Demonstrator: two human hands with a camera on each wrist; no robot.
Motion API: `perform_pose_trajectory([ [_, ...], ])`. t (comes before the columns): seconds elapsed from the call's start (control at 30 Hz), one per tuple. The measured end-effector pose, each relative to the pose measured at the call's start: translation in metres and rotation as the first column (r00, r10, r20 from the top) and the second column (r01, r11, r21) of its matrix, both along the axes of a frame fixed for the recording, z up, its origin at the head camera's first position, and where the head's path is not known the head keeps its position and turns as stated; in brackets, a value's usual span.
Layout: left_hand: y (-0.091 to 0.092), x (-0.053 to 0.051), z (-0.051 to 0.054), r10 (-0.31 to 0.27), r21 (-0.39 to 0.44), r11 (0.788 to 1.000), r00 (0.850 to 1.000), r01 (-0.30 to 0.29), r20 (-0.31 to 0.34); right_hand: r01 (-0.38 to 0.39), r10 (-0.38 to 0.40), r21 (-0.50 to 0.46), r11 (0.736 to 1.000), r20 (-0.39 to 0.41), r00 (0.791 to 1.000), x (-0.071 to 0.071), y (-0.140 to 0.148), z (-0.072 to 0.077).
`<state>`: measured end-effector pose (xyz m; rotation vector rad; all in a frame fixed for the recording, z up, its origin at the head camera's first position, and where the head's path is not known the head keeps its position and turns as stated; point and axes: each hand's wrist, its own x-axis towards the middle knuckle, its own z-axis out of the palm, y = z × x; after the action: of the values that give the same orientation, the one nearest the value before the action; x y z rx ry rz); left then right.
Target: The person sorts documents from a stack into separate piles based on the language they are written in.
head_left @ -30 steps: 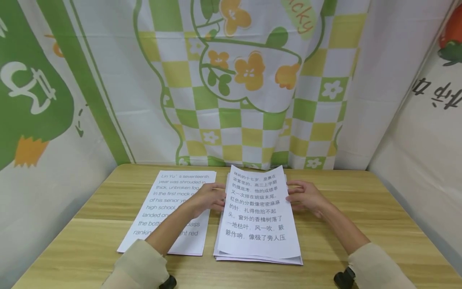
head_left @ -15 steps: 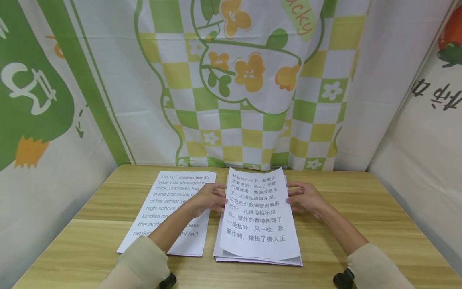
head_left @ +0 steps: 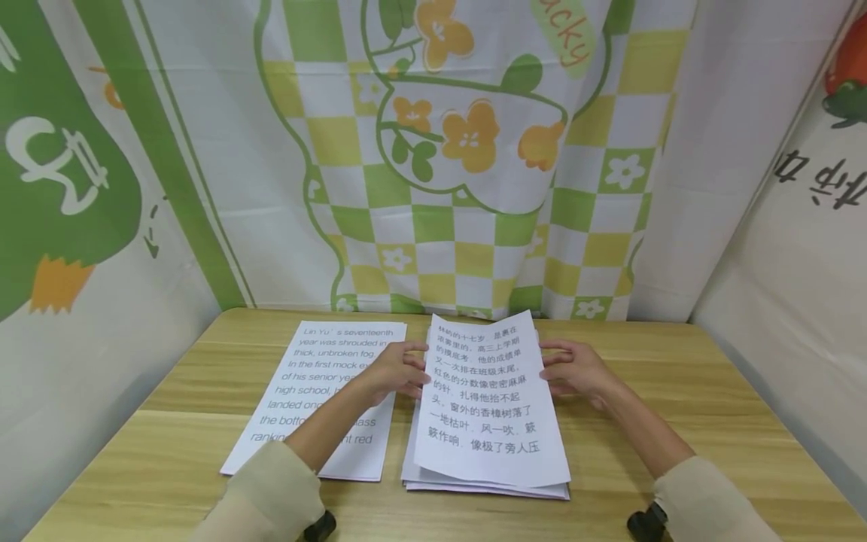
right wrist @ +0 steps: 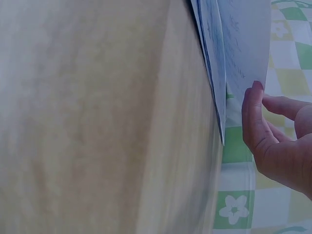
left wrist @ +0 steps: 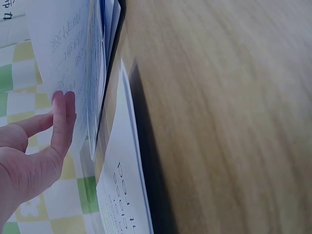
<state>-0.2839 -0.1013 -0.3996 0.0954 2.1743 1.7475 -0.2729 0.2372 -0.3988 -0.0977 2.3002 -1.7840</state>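
Note:
A white sheet of paper (head_left: 481, 399) with printed Chinese text is raised over a paper stack (head_left: 413, 476), its sides bowed upward. My left hand (head_left: 393, 373) holds the sheet's left edge at the fingertips, and my right hand (head_left: 576, 373) holds the right edge. From the left wrist view, the bent fingers (left wrist: 59, 112) meet the underside of the sheet. The right wrist view has the fingertips (right wrist: 257, 87) at the sheet's edge. Part of the fingers is hidden behind the paper in the head view.
Left of the stack lies another pile of paper (head_left: 271, 429) with English text, partly covered by my left forearm. Both piles rest on a wood-grain table (head_left: 650, 361). A green-and-yellow checked curtain (head_left: 467, 248) hangs behind the table's far edge.
The raised sheet shifts slightly; its lower edge moves a little to the right. Both hands stay at its sides, moving only slightly. The English pile stays in place.

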Motion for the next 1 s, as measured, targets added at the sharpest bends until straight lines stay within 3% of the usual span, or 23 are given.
perform_pose_trajectory([
  [0.5, 0.011, -0.002, 0.001, 0.013, 0.042, 0.999, 1.000, -0.012, -0.015, 0.015, -0.015, -0.010, 1.000, -0.023, 1.000, 0.001, 0.017, 0.007],
  [1.0, 0.040, 0.000, 0.004, -0.003, 0.099, 0.995, 0.999, 0.007, -0.042, 0.012, -0.012, -0.020, 1.000, -0.016, 1.000, 0.006, 0.048, 0.009],
])
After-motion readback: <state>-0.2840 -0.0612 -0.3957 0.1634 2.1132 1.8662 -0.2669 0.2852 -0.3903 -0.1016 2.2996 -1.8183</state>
